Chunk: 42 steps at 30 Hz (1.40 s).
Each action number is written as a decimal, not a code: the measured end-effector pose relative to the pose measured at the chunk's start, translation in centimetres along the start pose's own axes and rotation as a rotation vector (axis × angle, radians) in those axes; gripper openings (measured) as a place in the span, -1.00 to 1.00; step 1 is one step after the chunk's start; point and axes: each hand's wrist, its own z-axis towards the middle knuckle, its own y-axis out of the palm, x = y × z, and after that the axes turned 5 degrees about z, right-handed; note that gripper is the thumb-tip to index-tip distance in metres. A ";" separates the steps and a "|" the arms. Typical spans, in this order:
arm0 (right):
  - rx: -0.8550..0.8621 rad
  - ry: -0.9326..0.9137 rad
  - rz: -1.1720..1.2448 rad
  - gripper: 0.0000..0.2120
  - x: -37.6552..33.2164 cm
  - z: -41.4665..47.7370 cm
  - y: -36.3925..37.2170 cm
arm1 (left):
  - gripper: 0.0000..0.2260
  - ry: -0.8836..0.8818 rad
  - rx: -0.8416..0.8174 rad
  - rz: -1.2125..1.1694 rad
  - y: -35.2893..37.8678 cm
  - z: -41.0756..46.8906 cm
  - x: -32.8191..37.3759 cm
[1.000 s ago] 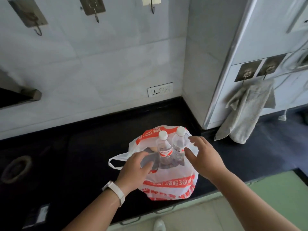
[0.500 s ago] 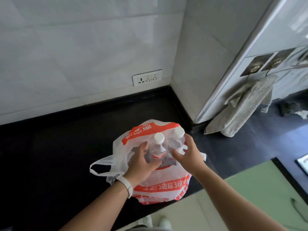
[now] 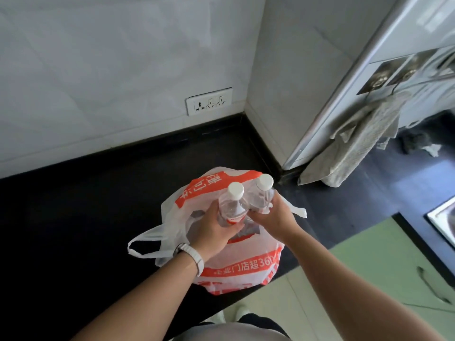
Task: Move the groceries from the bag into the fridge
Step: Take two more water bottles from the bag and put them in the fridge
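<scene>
The bag (image 3: 236, 264) stands on the black counter (image 3: 73, 230), near its front edge, with its mouth open upward. Two bottles (image 3: 231, 207) with white caps stand upright in it, side by side and touching, and their necks rise above the rim.

The left hand (image 3: 211, 232) wraps the nearer bottle at its label, its fingers closed around the body. The right hand (image 3: 275, 215) closes on the farther bottle (image 3: 261, 193) from the right side. Each hand grips low on the body and not at the cap, probably because the wider part gives a firmer hold for pulling straight up.

The bottles are not yet clear of the bag. One handle loop (image 3: 145, 244) hangs loose on the left. The thin plastic may cling and rise with the bottles, I think. The pale door (image 3: 369, 70) at the right may be the fridge, but I cannot tell.
</scene>
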 end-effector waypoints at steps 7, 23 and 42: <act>0.062 -0.013 0.075 -0.47 -0.7 -1.5 -0.4 | -0.38 0.047 -0.039 -0.134 -1.7 -1.1 1.7; -0.077 -0.362 0.267 -0.42 -3.3 -6.1 -6.9 | -0.49 -0.021 0.142 -0.477 -3.2 -8.9 8.3; -0.625 -0.552 0.341 -0.48 -2.6 -12.7 -4.2 | -0.57 -0.285 0.645 -0.453 -0.2 -25.4 11.0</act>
